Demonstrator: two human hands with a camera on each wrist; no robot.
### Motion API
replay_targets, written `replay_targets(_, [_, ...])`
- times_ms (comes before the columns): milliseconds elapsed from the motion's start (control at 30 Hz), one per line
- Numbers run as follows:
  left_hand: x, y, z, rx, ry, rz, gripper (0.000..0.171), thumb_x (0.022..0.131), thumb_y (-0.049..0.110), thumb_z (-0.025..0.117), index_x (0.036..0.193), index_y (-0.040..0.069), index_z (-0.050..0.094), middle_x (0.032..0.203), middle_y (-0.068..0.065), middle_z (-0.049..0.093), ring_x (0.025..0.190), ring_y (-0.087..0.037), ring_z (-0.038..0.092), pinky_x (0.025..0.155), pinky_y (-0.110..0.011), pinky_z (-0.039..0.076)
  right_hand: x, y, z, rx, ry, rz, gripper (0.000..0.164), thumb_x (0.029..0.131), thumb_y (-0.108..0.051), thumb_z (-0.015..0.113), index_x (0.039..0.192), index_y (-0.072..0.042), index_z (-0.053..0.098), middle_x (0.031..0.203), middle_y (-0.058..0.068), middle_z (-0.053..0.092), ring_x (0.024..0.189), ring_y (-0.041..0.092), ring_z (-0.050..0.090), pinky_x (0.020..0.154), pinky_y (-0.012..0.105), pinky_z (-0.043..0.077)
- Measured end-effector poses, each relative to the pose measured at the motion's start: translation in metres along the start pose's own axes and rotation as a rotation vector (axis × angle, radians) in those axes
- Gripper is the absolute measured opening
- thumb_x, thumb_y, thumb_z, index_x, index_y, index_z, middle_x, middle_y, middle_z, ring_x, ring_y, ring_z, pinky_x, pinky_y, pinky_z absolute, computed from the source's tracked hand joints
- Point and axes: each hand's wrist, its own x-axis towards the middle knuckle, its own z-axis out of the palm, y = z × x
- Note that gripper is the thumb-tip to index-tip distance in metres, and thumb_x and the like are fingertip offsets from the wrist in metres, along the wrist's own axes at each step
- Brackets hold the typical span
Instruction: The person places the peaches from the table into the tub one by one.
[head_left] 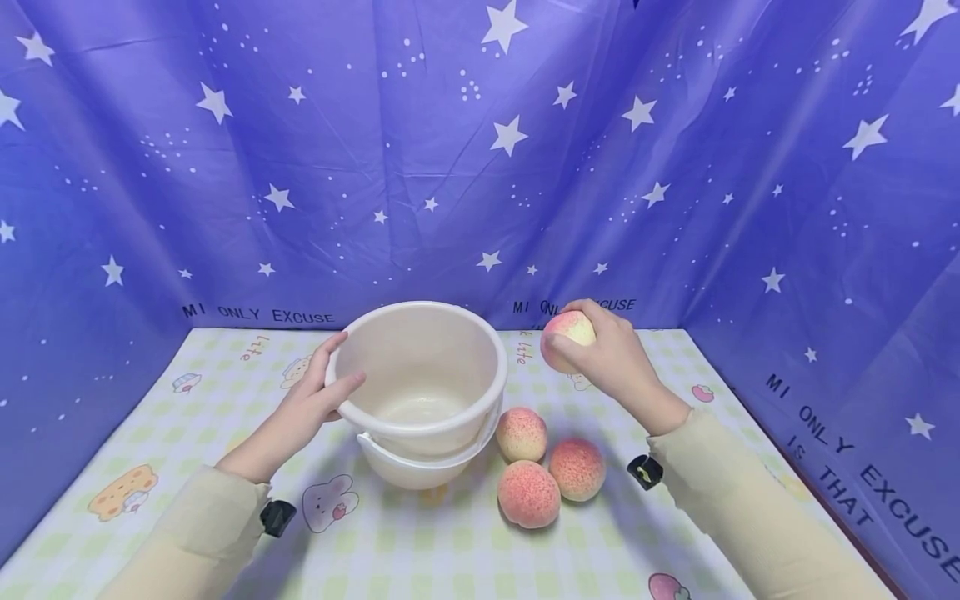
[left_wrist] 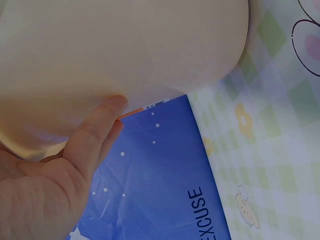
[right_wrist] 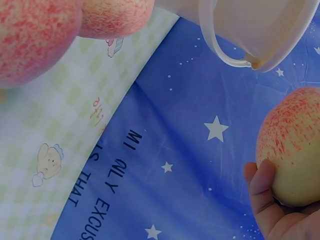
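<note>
A white bucket (head_left: 420, 425) with its handle hanging down the front is tilted toward me, and no fruit shows inside. My left hand (head_left: 311, 396) grips its left rim, thumb over the edge and fingers on the outer wall, as the left wrist view also shows. To the right of the bucket, my right hand (head_left: 611, 350) holds a peach (head_left: 567, 340) up above the table. In the right wrist view fingers curl round that peach (right_wrist: 295, 150). Three more peaches lie together beside the bucket: one at the back (head_left: 522, 434), one right (head_left: 577, 470), one in front (head_left: 529, 495).
The table wears a checked green and white cloth (head_left: 420, 550) with cartoon prints. Blue star-patterned curtains (head_left: 420, 167) enclose it at the back and both sides. A small black device (head_left: 278, 517) sits at the left cuff, another black device (head_left: 646, 472) at the right.
</note>
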Motion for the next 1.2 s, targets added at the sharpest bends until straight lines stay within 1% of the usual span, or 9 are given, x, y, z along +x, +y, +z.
replay_targets(167, [0.0, 0.001, 0.0, -0.004, -0.006, -0.003, 0.077, 0.102, 0.042, 0.049, 0.16, 0.022, 0.002, 0.164, -0.021, 0.01, 0.136, -0.043, 0.045, 0.106, -0.053, 0.049, 0.002, -0.004, -0.003, -0.004, -0.013, -0.001, 0.04, 0.087, -0.034, 0.07, 0.119, -0.012, 0.063, 0.107, 0.013, 0.07, 0.092, 0.031, 0.064, 0.068, 0.033, 0.049])
replay_targets(333, [0.0, 0.003, 0.0, -0.013, -0.022, -0.01, 0.076, 0.103, 0.039, 0.048, 0.16, 0.022, 0.0, 0.165, -0.019, 0.006, 0.14, -0.044, 0.039, 0.107, -0.055, 0.047, 0.005, -0.008, -0.006, 0.006, -0.018, -0.002, 0.041, 0.086, -0.036, 0.069, 0.12, -0.014, 0.063, 0.108, 0.011, 0.07, 0.091, 0.03, 0.063, 0.068, 0.032, 0.049])
replay_targets(500, [0.0, 0.003, 0.001, -0.012, -0.019, -0.024, 0.076, 0.103, 0.039, 0.048, 0.16, 0.023, 0.0, 0.166, -0.018, 0.006, 0.142, -0.044, 0.036, 0.108, -0.057, 0.045, 0.008, -0.011, -0.007, -0.003, -0.022, -0.007, 0.042, 0.085, -0.037, 0.069, 0.12, -0.014, 0.062, 0.107, 0.011, 0.069, 0.09, 0.03, 0.062, 0.068, 0.032, 0.049])
replay_targets(733, [0.0, 0.002, 0.0, -0.017, -0.019, -0.01, 0.076, 0.103, 0.039, 0.048, 0.16, 0.022, 0.001, 0.165, -0.019, 0.006, 0.139, -0.044, 0.04, 0.107, -0.056, 0.047, 0.009, -0.017, -0.008, -0.023, -0.022, -0.008, 0.043, 0.085, -0.037, 0.068, 0.12, -0.014, 0.062, 0.109, 0.01, 0.069, 0.092, 0.03, 0.062, 0.071, 0.036, 0.05])
replay_targets(1033, [0.0, 0.001, -0.001, -0.016, -0.014, -0.002, 0.076, 0.103, 0.039, 0.048, 0.16, 0.023, 0.001, 0.165, -0.019, 0.008, 0.137, -0.044, 0.044, 0.106, -0.055, 0.048, 0.011, -0.024, -0.007, 0.0, -0.012, -0.032, 0.041, 0.084, -0.037, 0.068, 0.119, -0.016, 0.063, 0.108, 0.007, 0.069, 0.092, 0.027, 0.061, 0.07, 0.034, 0.049])
replay_targets(1200, [0.0, 0.001, -0.001, -0.014, -0.01, -0.007, 0.075, 0.103, 0.041, 0.048, 0.16, 0.023, 0.002, 0.165, -0.019, 0.009, 0.137, -0.043, 0.044, 0.106, -0.054, 0.048, 0.013, -0.027, -0.005, -0.007, -0.002, -0.048, 0.042, 0.084, -0.038, 0.068, 0.119, -0.016, 0.063, 0.111, 0.007, 0.069, 0.093, 0.027, 0.062, 0.07, 0.035, 0.05])
